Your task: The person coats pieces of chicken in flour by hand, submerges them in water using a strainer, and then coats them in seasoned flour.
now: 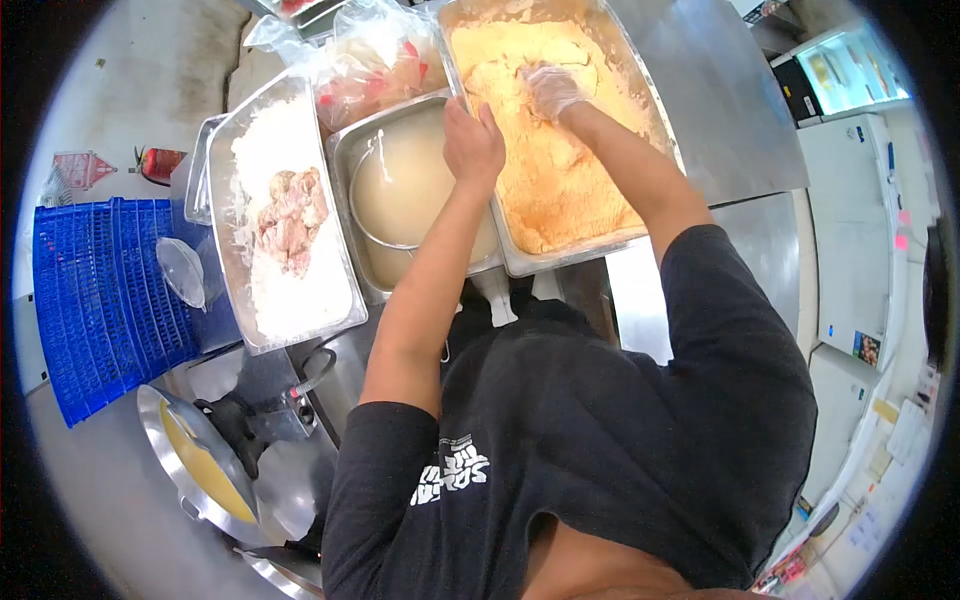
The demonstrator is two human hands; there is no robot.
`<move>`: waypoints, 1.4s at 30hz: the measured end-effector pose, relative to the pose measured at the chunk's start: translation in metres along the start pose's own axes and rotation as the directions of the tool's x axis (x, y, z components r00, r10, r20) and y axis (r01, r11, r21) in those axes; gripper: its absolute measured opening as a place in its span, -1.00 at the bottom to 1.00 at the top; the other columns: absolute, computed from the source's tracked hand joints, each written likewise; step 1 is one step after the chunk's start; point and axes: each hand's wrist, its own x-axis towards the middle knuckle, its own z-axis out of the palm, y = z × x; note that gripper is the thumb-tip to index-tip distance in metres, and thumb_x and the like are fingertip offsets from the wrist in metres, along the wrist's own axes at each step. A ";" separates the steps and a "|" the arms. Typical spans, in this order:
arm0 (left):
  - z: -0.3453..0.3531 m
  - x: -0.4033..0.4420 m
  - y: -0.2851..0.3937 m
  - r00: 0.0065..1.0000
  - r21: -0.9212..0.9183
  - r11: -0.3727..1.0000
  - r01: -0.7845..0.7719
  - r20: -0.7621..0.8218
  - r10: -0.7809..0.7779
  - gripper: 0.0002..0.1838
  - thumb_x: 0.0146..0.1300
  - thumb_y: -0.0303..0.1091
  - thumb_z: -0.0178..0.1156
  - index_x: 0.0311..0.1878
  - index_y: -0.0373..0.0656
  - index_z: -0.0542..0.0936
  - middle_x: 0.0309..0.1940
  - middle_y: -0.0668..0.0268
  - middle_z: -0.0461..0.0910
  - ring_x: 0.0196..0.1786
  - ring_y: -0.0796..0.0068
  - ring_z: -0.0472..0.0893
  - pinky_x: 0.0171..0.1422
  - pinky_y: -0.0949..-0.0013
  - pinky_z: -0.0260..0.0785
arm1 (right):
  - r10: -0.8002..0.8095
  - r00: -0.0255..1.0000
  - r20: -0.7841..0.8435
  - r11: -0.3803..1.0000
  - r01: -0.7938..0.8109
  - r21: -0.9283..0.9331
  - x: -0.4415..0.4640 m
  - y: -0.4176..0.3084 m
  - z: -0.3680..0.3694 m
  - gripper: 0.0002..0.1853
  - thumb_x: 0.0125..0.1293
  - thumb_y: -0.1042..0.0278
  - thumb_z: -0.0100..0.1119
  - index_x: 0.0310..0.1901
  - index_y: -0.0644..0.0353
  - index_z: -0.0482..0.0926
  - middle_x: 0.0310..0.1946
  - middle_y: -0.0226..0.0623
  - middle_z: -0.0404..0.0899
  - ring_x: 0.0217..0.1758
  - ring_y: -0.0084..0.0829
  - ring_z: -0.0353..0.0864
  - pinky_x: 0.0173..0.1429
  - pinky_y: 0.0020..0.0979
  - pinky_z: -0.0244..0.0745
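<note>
A deep metal tray (664,140) holds orange-yellow seasoned flour (560,190), heaped and uneven. My right hand (553,92), in a clear plastic glove, presses into the flour near the tray's far end; its fingertips are hidden there. My bare left hand (473,145) is closed around the tray's left rim. Beside that hand, a second metal pan (345,150) contains cloudy liquid with a round wire-rimmed strainer (358,205) in it. Farther left, raw chicken pieces (290,220) lie on white flour (270,140) in a third metal tray (238,270).
Clear plastic bags (375,65) with red marks sit behind the liquid pan. A small sieve (182,272) and a blue plastic basket (115,300) are at the left. A wok (165,440) with yellow oil stands at lower left. Steel counter (710,90) extends right.
</note>
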 end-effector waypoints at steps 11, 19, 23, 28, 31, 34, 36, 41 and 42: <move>0.001 -0.003 0.001 0.999 -0.008 0.999 0.041 0.010 -0.041 -0.54 0.36 -0.16 0.06 0.19 -0.25 0.32 0.08 0.00 0.48 0.10 -0.02 0.51 0.12 0.03 0.36 | -0.432 0.837 0.335 0.821 0.211 0.531 -0.039 -0.006 0.030 -0.71 0.35 0.31 0.00 0.06 0.14 0.50 -0.03 -0.14 0.59 0.07 -0.20 0.58 0.10 -0.15 0.45; 0.002 0.001 -0.003 1.000 0.004 1.000 0.009 -0.009 -0.009 -0.55 0.35 -0.17 0.07 0.19 -0.26 0.32 0.05 0.00 0.50 0.05 -0.02 0.54 0.08 0.04 0.40 | -0.121 0.900 0.420 0.831 -0.139 0.538 -0.036 -0.019 -0.036 -0.68 0.32 0.10 0.14 -0.08 0.16 0.45 -0.19 -0.11 0.58 -0.13 -0.16 0.60 -0.09 -0.22 0.56; 0.005 -0.001 -0.005 0.999 0.007 1.000 -0.020 -0.049 0.020 -0.57 0.34 -0.18 0.08 0.15 -0.25 0.33 -0.01 0.01 0.51 0.01 -0.04 0.55 0.04 0.02 0.41 | -0.605 0.702 0.376 0.796 0.544 0.265 -0.099 -0.053 -0.057 -0.30 0.05 -0.04 0.36 0.08 0.31 0.38 -0.10 -0.02 0.54 -0.14 -0.14 0.59 -0.06 -0.15 0.53; 0.006 0.000 -0.006 0.998 -0.014 0.999 -0.029 -0.048 0.029 -0.58 0.34 -0.18 0.08 0.13 -0.24 0.33 -0.05 0.02 0.50 -0.01 -0.05 0.55 0.00 0.01 0.41 | -0.562 0.785 0.261 0.825 0.511 0.239 -0.153 -0.084 -0.022 -0.32 -0.06 0.04 0.44 0.03 0.31 0.44 -0.16 -0.01 0.57 -0.10 -0.11 0.60 -0.03 -0.15 0.53; 0.002 -0.001 -0.004 0.998 0.008 0.999 -0.036 -0.055 0.037 -0.58 0.34 -0.18 0.08 0.13 -0.24 0.33 -0.03 0.02 0.50 0.00 -0.04 0.54 0.01 0.01 0.41 | -0.478 0.806 0.348 0.820 0.269 0.505 -0.141 -0.065 -0.034 -0.26 -0.02 0.09 0.40 0.14 0.38 0.39 -0.12 0.04 0.57 -0.02 -0.10 0.60 0.04 -0.19 0.52; 0.003 0.002 -0.006 0.999 0.002 1.000 -0.005 -0.048 0.005 -0.58 0.34 -0.18 0.08 0.14 -0.23 0.33 -0.02 0.03 0.49 0.01 -0.03 0.53 0.03 0.02 0.41 | -0.352 0.934 0.059 0.756 0.247 0.606 -0.115 -0.026 -0.023 -0.44 0.13 0.17 0.25 0.12 0.31 0.44 -0.10 0.00 0.58 -0.06 -0.13 0.60 0.05 -0.24 0.50; 0.002 0.000 -0.005 0.999 -0.011 1.000 -0.011 -0.048 0.011 -0.58 0.35 -0.18 0.08 0.14 -0.23 0.33 -0.02 0.03 0.49 0.03 -0.02 0.53 0.04 0.02 0.41 | -0.264 0.964 0.044 0.823 0.202 0.531 -0.081 -0.009 -0.008 -0.54 0.20 0.14 0.18 0.07 0.22 0.51 -0.08 -0.06 0.60 -0.06 -0.18 0.58 0.06 -0.24 0.46; 0.000 0.002 -0.002 1.000 -0.001 1.000 0.013 -0.011 -0.013 -0.57 0.35 -0.18 0.07 0.16 -0.23 0.33 0.01 0.02 0.48 0.04 -0.02 0.53 0.05 0.02 0.41 | -0.135 0.909 0.395 0.753 -0.165 0.637 -0.036 0.002 -0.024 -0.57 0.29 0.01 0.09 0.02 0.15 0.60 -0.05 -0.14 0.64 0.02 -0.27 0.56 0.13 -0.24 0.42; 0.000 0.001 -0.003 1.000 0.000 1.000 0.013 -0.015 -0.013 -0.57 0.35 -0.18 0.07 0.16 -0.23 0.33 0.02 0.02 0.48 0.04 -0.02 0.53 0.05 0.02 0.41 | -0.182 0.910 0.372 0.716 -0.137 0.685 -0.033 0.004 -0.019 -0.57 0.29 0.00 0.09 0.00 0.15 0.61 -0.07 -0.14 0.64 0.01 -0.26 0.56 0.11 -0.24 0.42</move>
